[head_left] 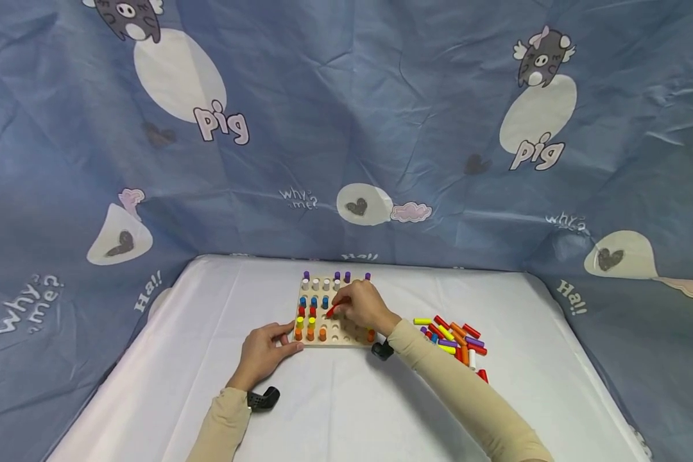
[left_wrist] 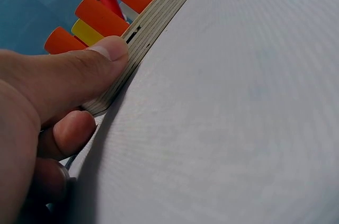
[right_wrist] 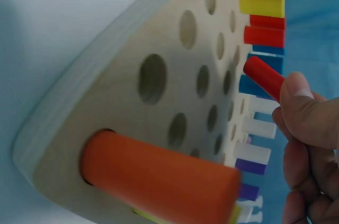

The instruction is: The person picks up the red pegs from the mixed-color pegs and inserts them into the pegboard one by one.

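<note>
My left hand (head_left: pixel 264 351) grips the near left corner of a wooden pegboard (head_left: pixel 337 344), its thumb (left_wrist: pixel 108 49) laid against the layered front edge. A red peg (right_wrist: pixel 263 78) is pinched between thumb and fingers of my right hand (head_left: pixel 364 307), tilted over the board with its lower end close to the holes beside the red row. Rows of standing pegs fill the board's left side: orange (head_left: pixel 310 334) in front, then yellow (head_left: pixel 300 322), red (head_left: pixel 312 312), blue (head_left: pixel 314 303), white (head_left: pixel 316 284) and purple (head_left: pixel 347 277). One orange peg (right_wrist: pixel 159 171) stands at the near right corner.
To the right of the board lies a loose pile of mixed-colour pegs (head_left: pixel 459 335), partly behind the right forearm. A white cloth (head_left: pixel 346 404) covers the table. Blue printed fabric (head_left: pixel 381 160) hangs behind and at both sides.
</note>
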The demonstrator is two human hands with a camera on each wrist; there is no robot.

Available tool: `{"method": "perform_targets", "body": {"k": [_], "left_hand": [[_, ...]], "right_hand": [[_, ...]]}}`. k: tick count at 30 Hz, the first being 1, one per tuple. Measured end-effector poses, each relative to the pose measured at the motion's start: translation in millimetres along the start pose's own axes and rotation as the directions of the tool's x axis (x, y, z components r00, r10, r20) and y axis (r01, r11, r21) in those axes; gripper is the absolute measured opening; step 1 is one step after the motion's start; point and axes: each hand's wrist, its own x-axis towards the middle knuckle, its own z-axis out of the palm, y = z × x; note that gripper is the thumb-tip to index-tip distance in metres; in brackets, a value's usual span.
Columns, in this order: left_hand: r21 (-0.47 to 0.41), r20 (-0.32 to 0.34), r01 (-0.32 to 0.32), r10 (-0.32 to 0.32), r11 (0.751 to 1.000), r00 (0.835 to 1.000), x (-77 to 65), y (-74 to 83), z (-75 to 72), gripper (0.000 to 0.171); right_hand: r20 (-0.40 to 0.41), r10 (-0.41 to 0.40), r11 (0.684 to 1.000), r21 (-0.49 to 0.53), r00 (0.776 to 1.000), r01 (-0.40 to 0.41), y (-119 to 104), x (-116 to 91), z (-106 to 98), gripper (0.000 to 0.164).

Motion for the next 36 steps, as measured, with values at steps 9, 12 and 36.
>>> {"method": "perform_targets", "body": {"k": [9,12,36], "left_hand": [[0.004,0.015,0.016,-0.016,1.0,1.0,-1.5,3.2,1.4,0.056],[-0.002,0.013,0.014,-0.014,1.0,1.0,-2.8,3.6,2.3,0.055],[0.004,0.002,-0.004,0.004,1.0,1.0,-0.6,5.0,-1.7,0.055]], "right_hand": [[0.018,0.01,1.0,0.001,1.0,-0.01,2.8,1.0,8.3,0.005],[0.032,0.009,1.0,-0.017,0.999,-0.008,1.0,0.7,12.6,0.006],[-0.024,-0.095,0.963,-0.257,0.995,0.085,-16.9,11.3,22.8,0.006]]}}
